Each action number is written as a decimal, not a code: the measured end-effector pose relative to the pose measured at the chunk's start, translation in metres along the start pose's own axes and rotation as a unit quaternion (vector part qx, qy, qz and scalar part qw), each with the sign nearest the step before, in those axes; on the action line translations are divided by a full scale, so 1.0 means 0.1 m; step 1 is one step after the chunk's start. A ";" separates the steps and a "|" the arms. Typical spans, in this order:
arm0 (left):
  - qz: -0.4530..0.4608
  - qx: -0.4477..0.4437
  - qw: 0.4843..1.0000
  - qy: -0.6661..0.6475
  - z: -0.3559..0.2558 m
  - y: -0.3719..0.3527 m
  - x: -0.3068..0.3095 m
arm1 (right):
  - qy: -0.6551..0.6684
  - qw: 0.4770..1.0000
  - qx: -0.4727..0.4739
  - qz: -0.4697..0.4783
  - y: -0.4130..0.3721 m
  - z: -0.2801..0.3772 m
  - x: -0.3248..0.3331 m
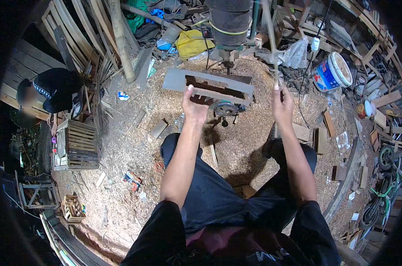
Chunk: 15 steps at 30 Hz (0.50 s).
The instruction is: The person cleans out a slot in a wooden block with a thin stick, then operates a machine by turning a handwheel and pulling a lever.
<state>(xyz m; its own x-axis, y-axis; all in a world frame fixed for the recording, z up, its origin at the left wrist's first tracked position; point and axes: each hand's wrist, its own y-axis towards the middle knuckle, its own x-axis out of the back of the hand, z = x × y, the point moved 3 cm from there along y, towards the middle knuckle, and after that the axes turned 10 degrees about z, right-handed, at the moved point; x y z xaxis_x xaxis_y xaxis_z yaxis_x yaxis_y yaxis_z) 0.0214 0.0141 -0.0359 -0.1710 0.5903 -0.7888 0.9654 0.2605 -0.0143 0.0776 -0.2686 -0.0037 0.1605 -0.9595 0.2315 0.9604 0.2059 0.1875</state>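
Note:
A flat grey panel [173, 80] with long dark cutouts lies tilted across the front of a drill press [228, 55]. My left hand [195, 108] is closed at the panel's near edge, thumb on top; its other fingers are mostly hidden. Beneath the panel shows the machine's round bracket with a crank [225, 120]. To the right, my right hand [282, 104] wraps around a thin pale stick [272, 37] that stands nearly upright and runs past the top of the view. The stick's upper part is blurred.
Wood shavings cover the ground. Another person [57, 91] bends over a slatted crate [81, 144] at left. A paint bucket [333, 72], wood offcuts [328, 123] and a green bicycle [380, 195] stand at right. A yellow cloth [194, 44] lies behind the panel.

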 end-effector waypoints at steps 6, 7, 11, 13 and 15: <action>0.008 0.009 0.997 -0.075 0.01 -0.07 -0.15 | 0.128 0.991 0.009 -0.039 0.03 -0.04 -0.09; -0.003 0.012 0.997 -0.079 0.01 -0.08 -0.16 | 0.124 0.991 -0.024 -0.043 0.02 -0.01 -0.13; -0.022 0.005 0.998 -0.057 0.01 -0.14 -0.28 | 0.129 0.986 -0.104 0.007 -0.07 -0.01 -0.32; 0.011 0.006 0.997 -0.073 0.06 -0.13 -0.25 | 0.118 0.988 -0.089 0.042 -0.13 -0.03 -0.42; 0.019 0.013 0.997 -0.079 0.10 -0.14 -0.26 | 0.083 0.994 -0.045 0.054 -0.17 0.00 -0.51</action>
<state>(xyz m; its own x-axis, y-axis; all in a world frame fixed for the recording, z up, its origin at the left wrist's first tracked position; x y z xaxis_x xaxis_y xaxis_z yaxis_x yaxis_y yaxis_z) 0.0145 -0.0126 -0.0217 -0.1037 0.4705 -0.8763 0.9756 0.2195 0.0024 0.0526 -0.2229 -0.0183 0.2928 -0.9525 0.0841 0.9505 0.2995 0.0823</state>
